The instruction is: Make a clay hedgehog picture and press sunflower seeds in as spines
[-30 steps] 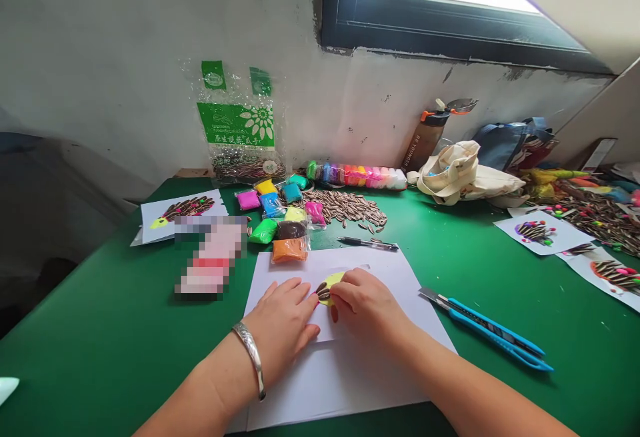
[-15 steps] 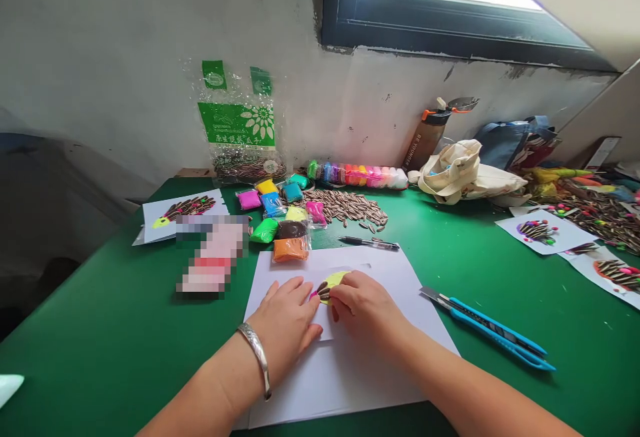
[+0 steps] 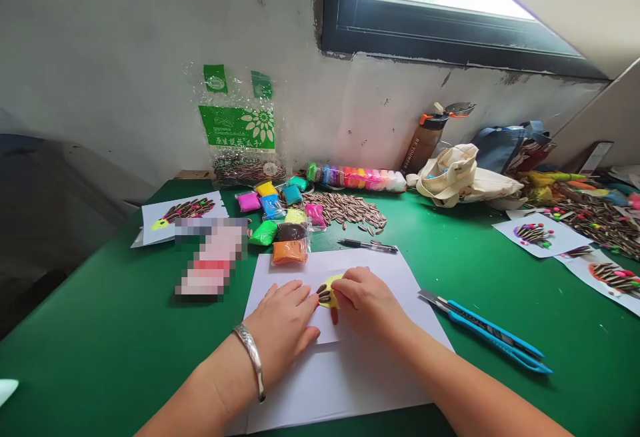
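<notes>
head view, looking down on a green worktable point(image 3: 100, 337). the left hand point(image 3: 283, 320) lay flat on a white card point(image 3: 290, 277), its fingers point(image 3: 295, 294) slightly spread and gripping nothing, apparently to pin the card against the larger white sheet point(image 3: 345, 384) beneath it. just beyond those fingertips sat a soft, matte yellow clay patch point(image 3: 331, 294), rounded in outline, with striped sunflower seeds point(image 3: 323, 292) set at its left edge. the right hand point(image 3: 367, 304) curled down over the patch, its fingers point(image 3: 353, 277) partly hiding it, probably to press on it, though i could not tell whether they had hold of a seed. ahead of the fingers lay a black pen point(image 3: 369, 246), with glossy plastic packets of clay, such as the orange packet point(image 3: 289, 252), and a loose heap of ridged seeds point(image 3: 345, 210) beyond, all within easy reach. to the right of the right fingers rested a blue utility knife point(image 3: 493, 337), long and slim. a silver bangle point(image 3: 253, 360) circled the left wrist, well behind the fingers.
</notes>
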The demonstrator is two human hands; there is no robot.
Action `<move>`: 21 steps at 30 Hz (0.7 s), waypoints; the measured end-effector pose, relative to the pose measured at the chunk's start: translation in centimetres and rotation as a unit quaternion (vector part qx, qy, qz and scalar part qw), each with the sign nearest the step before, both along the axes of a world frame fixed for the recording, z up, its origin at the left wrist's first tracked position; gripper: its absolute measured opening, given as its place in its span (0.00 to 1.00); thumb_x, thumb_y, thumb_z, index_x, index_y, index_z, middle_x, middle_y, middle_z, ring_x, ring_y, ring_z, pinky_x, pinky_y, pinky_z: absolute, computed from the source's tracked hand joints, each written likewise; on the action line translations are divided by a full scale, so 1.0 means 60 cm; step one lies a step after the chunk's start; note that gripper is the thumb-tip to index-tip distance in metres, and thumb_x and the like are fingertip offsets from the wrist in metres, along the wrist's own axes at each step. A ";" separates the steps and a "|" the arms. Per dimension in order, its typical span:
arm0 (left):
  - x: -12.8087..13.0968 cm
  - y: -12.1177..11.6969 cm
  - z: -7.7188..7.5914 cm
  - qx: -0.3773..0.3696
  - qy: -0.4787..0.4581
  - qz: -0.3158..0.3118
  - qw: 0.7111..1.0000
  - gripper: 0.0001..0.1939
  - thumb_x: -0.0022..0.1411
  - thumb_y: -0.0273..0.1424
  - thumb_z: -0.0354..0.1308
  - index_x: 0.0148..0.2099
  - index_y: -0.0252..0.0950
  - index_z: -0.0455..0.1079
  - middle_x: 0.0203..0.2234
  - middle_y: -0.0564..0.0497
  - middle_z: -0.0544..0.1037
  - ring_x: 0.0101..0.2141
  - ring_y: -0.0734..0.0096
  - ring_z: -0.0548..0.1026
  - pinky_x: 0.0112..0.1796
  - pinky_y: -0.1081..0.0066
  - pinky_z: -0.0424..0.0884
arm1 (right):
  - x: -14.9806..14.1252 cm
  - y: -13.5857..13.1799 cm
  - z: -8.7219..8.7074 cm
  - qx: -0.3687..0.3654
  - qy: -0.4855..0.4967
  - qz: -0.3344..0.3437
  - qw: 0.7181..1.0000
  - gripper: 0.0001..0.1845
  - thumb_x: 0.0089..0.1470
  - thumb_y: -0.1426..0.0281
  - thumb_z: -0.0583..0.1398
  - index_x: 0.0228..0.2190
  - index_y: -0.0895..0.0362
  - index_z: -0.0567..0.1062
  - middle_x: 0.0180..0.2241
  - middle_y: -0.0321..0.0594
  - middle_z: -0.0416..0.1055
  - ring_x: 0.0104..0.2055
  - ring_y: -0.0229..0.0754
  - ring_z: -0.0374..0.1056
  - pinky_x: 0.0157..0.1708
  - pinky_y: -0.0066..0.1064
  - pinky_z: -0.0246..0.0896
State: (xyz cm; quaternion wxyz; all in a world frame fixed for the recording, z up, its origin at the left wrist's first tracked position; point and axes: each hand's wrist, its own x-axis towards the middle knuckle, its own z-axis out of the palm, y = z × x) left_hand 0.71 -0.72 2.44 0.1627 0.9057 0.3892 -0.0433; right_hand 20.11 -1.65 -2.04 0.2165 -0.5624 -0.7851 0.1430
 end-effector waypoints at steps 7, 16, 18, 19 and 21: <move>-0.002 -0.001 -0.007 0.019 -0.002 0.002 1.000 0.13 0.62 0.29 0.56 0.49 0.38 0.69 0.50 0.44 0.73 0.55 0.53 0.66 0.55 0.49 0.63 | 0.005 0.001 0.013 0.007 0.005 -0.013 1.000 0.16 0.55 0.77 0.56 0.20 0.54 0.77 0.26 0.37 0.68 0.30 0.37 0.61 0.32 0.26 0.51; -0.009 0.004 -0.026 0.032 -0.028 0.013 0.999 0.16 0.59 0.28 0.58 0.50 0.35 0.70 0.49 0.43 0.74 0.54 0.53 0.66 0.55 0.49 0.62 | 0.053 0.141 0.073 -0.006 -0.158 -0.121 0.980 0.15 0.58 0.74 0.52 0.29 0.55 0.77 0.32 0.39 0.74 0.35 0.38 0.66 0.33 0.26 0.52; -0.010 0.003 -0.026 0.025 -0.028 0.015 0.999 0.16 0.59 0.29 0.58 0.51 0.35 0.69 0.49 0.42 0.73 0.55 0.51 0.65 0.55 0.48 0.62 | 0.050 0.172 0.066 -0.009 -0.179 -0.146 0.973 0.15 0.57 0.73 0.52 0.28 0.56 0.77 0.32 0.42 0.75 0.36 0.41 0.67 0.33 0.28 0.53; -0.010 0.002 -0.026 0.024 -0.027 0.017 0.999 0.17 0.58 0.29 0.58 0.51 0.35 0.69 0.50 0.42 0.73 0.55 0.51 0.65 0.55 0.47 0.62 | 0.048 0.185 0.061 -0.011 -0.188 -0.159 0.969 0.15 0.57 0.72 0.52 0.28 0.56 0.77 0.33 0.44 0.75 0.36 0.42 0.68 0.32 0.29 0.53; -0.010 0.002 -0.028 0.023 -0.027 0.020 0.999 0.18 0.58 0.29 0.57 0.51 0.35 0.69 0.50 0.42 0.72 0.55 0.50 0.64 0.55 0.46 0.61 | 0.043 0.203 0.048 -0.018 -0.204 -0.176 0.963 0.14 0.57 0.70 0.53 0.28 0.57 0.77 0.33 0.47 0.75 0.36 0.44 0.68 0.32 0.30 0.54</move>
